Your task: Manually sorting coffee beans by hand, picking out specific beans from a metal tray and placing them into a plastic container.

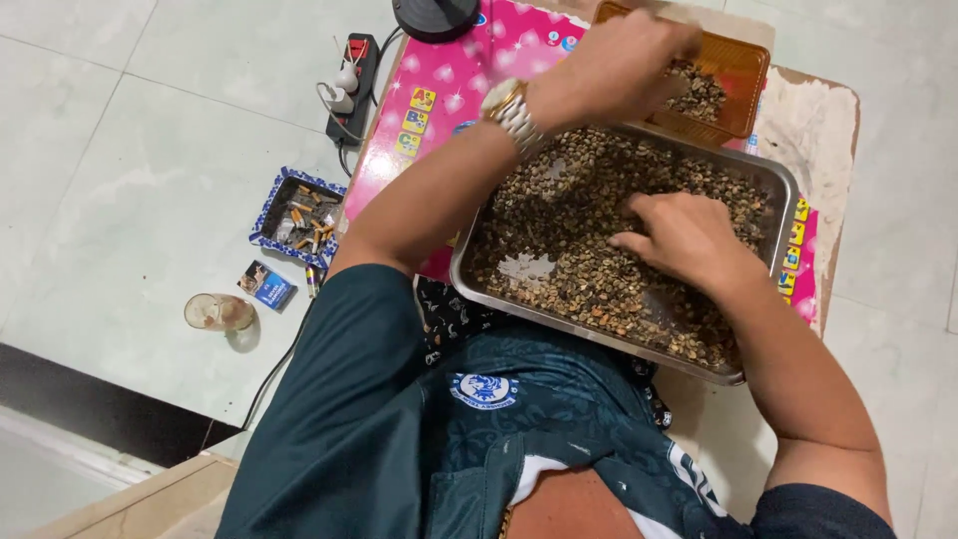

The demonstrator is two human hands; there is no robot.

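A steel tray full of small brown-green beans rests on a low table in front of me. My right hand lies flat on the beans near the tray's right side, with its fingers bent and spread among them. My left hand, with a metal watch on the wrist, reaches past the tray to an orange plastic basket. Its fingers are bunched together and point down over the few beans in the basket. Whatever they pinch is hidden.
A pink patterned cloth covers the table. A black round base stands at its far edge. On the tiled floor to the left are a power strip, a blue ashtray with butts, a small blue pack and a glass.
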